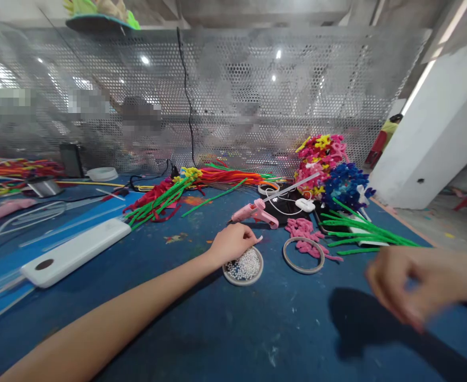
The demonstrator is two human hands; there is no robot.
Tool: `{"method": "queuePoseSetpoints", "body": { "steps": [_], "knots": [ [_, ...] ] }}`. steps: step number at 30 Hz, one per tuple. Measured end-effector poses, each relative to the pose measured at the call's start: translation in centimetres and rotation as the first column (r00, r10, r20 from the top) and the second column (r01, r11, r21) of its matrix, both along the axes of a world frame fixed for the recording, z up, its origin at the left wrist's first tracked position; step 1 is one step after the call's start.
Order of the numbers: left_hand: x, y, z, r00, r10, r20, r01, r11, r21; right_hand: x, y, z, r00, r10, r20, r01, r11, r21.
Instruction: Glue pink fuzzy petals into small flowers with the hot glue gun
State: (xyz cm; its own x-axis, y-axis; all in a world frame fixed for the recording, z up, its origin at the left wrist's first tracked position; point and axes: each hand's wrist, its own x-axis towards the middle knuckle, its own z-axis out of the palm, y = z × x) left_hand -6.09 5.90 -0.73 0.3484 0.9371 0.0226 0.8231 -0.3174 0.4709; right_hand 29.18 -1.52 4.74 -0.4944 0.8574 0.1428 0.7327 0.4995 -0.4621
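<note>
My left hand is over the back rim of a round dish of small white beads. Its fingers are curled together, and a small pale tip shows beside them; what they hold, if anything, is hidden. Just behind that hand lies a pink glue gun with a clear glue stick in it. My right hand is raised above the table at the right, slightly blurred. Its fingers are bent in towards the thumb, and I cannot make out anything between them. An empty-looking ring or shallow lid lies between the hands, partly over pink fuzzy pieces.
Green fuzzy stems lie on the right, before blue and pink-yellow flower bunches. A long white case and more green stems are on the left. A perforated metal screen stands behind the blue table.
</note>
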Motion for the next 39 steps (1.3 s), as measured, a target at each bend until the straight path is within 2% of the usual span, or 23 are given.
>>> {"method": "queuePoseSetpoints", "body": {
  "steps": [1,2,3,4,5,6,9,12,16,21,26,31,34,39],
  "knots": [
    [0.0,0.0,-0.1,1.000,-0.006,0.015,0.006,1.000,-0.007,-2.5,0.9,0.0,0.975,0.224,0.008,-0.214,0.944,-0.253],
    [-0.1,0.0,-0.2,1.000,-0.011,0.030,0.011,1.000,-0.013,-5.1,1.9,-0.2,0.963,0.268,-0.025,-0.261,0.904,-0.338],
    [-0.1,0.0,-0.3,0.999,-0.014,0.045,0.015,1.000,-0.018,-7.6,3.1,-0.5,0.975,0.215,-0.046,-0.219,0.935,-0.278],
    [-0.2,0.1,-0.4,0.998,-0.017,0.059,0.018,1.000,-0.023,-9.9,4.2,-1.0,0.988,0.154,-0.012,-0.154,0.975,-0.163],
    [-0.3,0.1,-0.6,0.997,-0.019,0.074,0.021,0.999,-0.028,-11.9,5.2,-1.7,0.992,0.102,0.068,-0.100,0.994,-0.034],
    [-0.3,0.2,-0.7,0.996,-0.022,0.088,0.025,0.999,-0.033,-13.5,6.0,-2.4,0.993,0.069,0.093,-0.072,0.997,0.025],
    [-0.5,0.4,-0.9,0.992,-0.030,0.125,0.036,0.998,-0.045,-16.8,7.4,-4.4,0.988,0.057,0.146,-0.069,0.994,0.083],
    [-0.5,0.6,-0.9,0.988,-0.034,0.148,0.042,0.998,-0.056,-18.3,7.6,-5.3,0.979,0.013,0.201,-0.039,0.991,0.126],
    [-0.5,0.5,-1.0,0.988,-0.015,0.151,0.025,0.998,-0.061,-18.4,7.5,-5.3,0.979,-0.025,0.201,-0.011,0.984,0.175],
    [-0.6,0.5,-0.8,0.988,-0.024,0.154,0.033,0.998,-0.059,-16.6,7.6,-4.7,0.996,-0.036,0.076,0.021,0.982,0.188],
    [-0.6,0.8,-0.4,0.981,-0.072,0.182,0.087,0.993,-0.077,-14.4,6.9,-3.8,0.991,-0.077,-0.106,0.087,0.992,0.090],
    [-0.7,0.8,-0.4,0.978,-0.088,0.191,0.104,0.992,-0.075,-12.8,5.4,-3.1,0.985,-0.073,-0.158,0.075,0.997,0.007],
    [-0.7,0.7,-0.5,0.975,-0.106,0.195,0.118,0.992,-0.053,-12.7,4.5,-3.8,0.993,-0.051,-0.104,0.055,0.998,0.037],
    [-0.9,0.5,-0.5,0.974,-0.134,0.181,0.137,0.991,-0.005,-14.0,3.9,-6.3,0.997,-0.074,0.017,0.071,0.992,0.105]
  ]
}}
